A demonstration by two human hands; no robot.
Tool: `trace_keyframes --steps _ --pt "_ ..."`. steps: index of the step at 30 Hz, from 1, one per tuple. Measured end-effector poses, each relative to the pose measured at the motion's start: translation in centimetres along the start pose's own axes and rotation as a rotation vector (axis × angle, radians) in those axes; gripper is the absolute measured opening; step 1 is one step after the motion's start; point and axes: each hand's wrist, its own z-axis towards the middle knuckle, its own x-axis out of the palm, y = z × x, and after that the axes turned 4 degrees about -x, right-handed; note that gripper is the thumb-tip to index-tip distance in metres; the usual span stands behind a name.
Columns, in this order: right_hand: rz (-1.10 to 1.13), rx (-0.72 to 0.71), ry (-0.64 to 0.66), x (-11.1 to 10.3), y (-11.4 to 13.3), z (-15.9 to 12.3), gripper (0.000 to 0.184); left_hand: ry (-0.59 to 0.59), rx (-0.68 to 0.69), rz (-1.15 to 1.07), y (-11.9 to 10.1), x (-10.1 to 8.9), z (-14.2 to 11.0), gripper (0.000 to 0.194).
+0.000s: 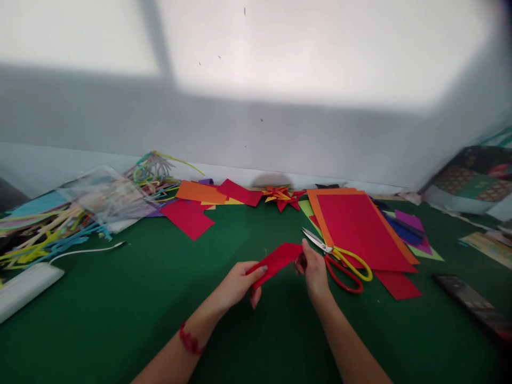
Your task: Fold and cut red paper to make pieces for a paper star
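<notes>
A narrow piece of red paper (278, 260) is stretched between my two hands above the green tabletop (168, 298). My left hand (240, 281) pinches its left end, the thumb lying on top. At the far right corner, the fingertips of my right hand (314, 268) grip the paper. Just beyond my right hand lie scissors (340, 261) with one yellow and one red handle, their blades parted slightly. They rest partly on a stack of red sheets (360, 229) and orange sheets (316, 208).
Folded red and orange paper stars (282, 197) lie by the wall. Loose red pieces (192, 218) and an orange piece (200, 192) are at back left. Coloured strips (80, 218) spread at far left near a white power strip (30, 288). A phone (472, 304) lies right.
</notes>
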Motion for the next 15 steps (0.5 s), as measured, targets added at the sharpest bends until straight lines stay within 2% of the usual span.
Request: trace_keyframes --steps 4,10,15 --pt "0.031 -0.013 0.004 0.4 0.0 -0.3 0.051 -0.004 0.012 -0.011 0.0 0.0 0.0 0.036" --pt "-0.101 0.060 0.190 2.1 -1.1 -1.5 0.046 -0.012 0.016 0.015 -0.2 0.3 0.0 0.033" --pt "-0.117 0.006 0.237 2.3 -1.1 -1.7 0.041 -0.019 0.018 -0.004 -0.1 0.5 0.2 0.032"
